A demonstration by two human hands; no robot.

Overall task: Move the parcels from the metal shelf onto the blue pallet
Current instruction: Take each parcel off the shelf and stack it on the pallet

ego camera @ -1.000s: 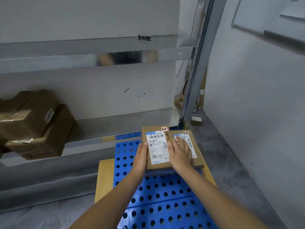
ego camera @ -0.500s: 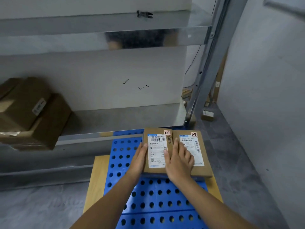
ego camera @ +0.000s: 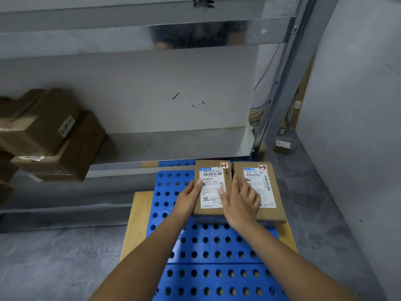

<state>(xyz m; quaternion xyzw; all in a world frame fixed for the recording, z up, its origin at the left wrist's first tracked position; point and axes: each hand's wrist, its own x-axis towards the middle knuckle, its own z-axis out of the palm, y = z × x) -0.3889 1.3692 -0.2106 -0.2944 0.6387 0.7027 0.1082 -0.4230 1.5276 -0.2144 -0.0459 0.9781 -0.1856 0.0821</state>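
Left parcel [ego camera: 211, 187] now apparently on pallet [ego camera: 221, 247]

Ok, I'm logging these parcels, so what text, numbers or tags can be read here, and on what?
"H" or "1-1", handwritten: left tag, on the left parcel.
"530- 05 069 [A34]": left label.
"1-3", handwritten: right tag, on the right parcel.
"530- 05 069": right label.
Too blurred to read: both labels' smaller print, and the sticker on the shelf parcel.

Bare left hand [ego camera: 188, 199], bare right hand [ego camera: 239, 206], bare forearms [ego camera: 152, 253]
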